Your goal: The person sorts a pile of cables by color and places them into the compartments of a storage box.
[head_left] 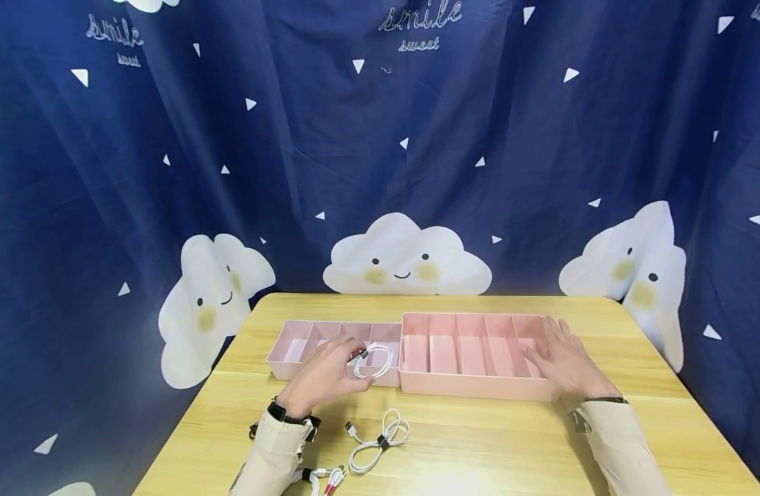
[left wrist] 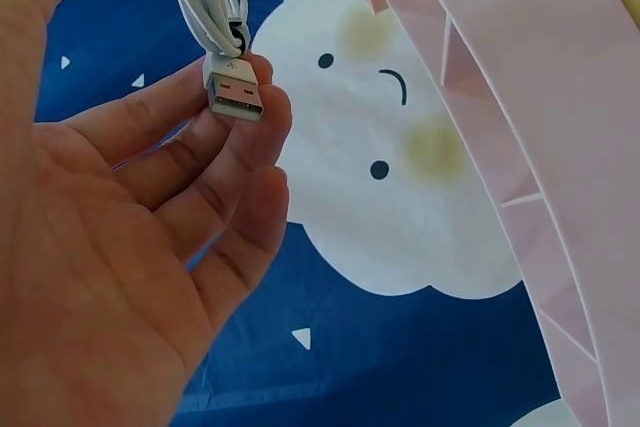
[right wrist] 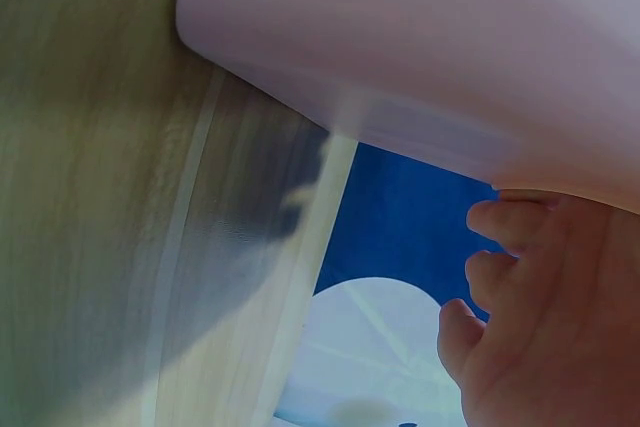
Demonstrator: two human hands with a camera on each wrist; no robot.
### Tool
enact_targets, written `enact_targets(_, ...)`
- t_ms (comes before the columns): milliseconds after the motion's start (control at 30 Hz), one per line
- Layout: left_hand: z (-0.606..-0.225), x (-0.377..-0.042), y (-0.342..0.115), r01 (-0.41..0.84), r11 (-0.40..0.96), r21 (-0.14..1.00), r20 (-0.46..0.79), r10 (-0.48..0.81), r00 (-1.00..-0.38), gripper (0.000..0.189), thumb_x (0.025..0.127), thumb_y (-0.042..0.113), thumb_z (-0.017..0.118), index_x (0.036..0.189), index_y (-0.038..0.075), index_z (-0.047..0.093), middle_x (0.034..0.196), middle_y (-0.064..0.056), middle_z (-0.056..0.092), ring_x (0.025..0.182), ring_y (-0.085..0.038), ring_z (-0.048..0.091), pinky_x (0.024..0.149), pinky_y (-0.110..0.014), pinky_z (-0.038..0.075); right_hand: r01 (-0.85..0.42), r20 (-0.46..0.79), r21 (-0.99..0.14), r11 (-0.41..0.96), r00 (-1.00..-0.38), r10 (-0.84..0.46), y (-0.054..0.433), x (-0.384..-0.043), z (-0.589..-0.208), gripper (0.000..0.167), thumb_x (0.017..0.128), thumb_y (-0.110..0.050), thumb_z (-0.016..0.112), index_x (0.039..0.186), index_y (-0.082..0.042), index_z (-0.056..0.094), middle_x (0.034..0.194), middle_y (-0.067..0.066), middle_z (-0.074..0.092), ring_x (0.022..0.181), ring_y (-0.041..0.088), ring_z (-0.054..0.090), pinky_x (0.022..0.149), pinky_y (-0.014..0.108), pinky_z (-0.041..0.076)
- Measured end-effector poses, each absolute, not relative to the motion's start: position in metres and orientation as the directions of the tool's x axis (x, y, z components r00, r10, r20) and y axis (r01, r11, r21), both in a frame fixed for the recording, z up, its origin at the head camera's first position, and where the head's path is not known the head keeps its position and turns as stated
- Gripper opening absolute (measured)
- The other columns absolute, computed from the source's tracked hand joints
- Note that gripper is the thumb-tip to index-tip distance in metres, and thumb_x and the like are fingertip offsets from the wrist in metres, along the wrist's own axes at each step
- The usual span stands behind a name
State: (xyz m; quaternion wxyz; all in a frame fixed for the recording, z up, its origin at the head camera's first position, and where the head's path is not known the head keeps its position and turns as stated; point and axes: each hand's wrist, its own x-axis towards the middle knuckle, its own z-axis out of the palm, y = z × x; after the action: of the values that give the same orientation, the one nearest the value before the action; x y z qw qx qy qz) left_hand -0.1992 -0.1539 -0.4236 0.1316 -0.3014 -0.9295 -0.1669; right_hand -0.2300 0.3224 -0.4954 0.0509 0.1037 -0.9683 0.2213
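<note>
In the head view my left hand [head_left: 330, 368] holds a coiled white USB cable [head_left: 373, 361] over the front right of the small mauve divided box [head_left: 336, 375]. Its metal USB plug [left wrist: 236, 97] rests at my fingertips in the left wrist view; a dark tie binds the coil. My right hand [head_left: 566, 362] lies at the right end of the larger pink divided box [head_left: 479, 386], thumb over the last compartment, other fingers spread along the outer side. The right wrist view shows those fingers beside the box wall [right wrist: 400, 37]; the thumb is hidden there.
Another coiled white USB cable [head_left: 382, 441] lies on the wooden table [head_left: 479, 441] before the boxes. Closer in, a white cable with red parts [head_left: 333, 478] is partly cut off. A black item [head_left: 253, 430] sits behind the left sleeve. A blue curtain [head_left: 380, 172] hangs behind the table.
</note>
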Motion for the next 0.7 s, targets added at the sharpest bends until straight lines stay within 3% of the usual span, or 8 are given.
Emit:
enact_targets(367,-0.42,-0.207,-0.148,0.615,0.753,0.235,0.341,0.529,-0.778,0.036,0.079,0.041,0.081,0.094,0.012,0.065,0.082,0.003,0.057,0.073,-0.009,0.049,0.061,-0.021,0.041,-0.225,0.149,-0.414,0.882,-0.973,-0.179,0.322,-0.229,-0.495,0.091,0.105,-0.05,0.048,0.156,0.018,0.017,0.162,0.044,0.015,0.149,0.066,0.011,0.118,0.076,0.015)
enact_targets(700,-0.414,-0.212,-0.139,0.621,0.745,0.244,0.342,0.533,-0.774,0.042,0.08,0.04,0.081,0.109,0.012,0.07,0.092,0.003,0.064,0.083,-0.01,0.056,0.07,-0.026,0.049,-0.23,0.153,-0.431,0.872,-0.972,-0.181,0.325,-0.228,-0.495,0.091,0.105,-0.051,0.048,0.157,0.017,0.018,0.163,0.043,0.015,0.15,0.065,0.01,0.119,0.075,0.013)
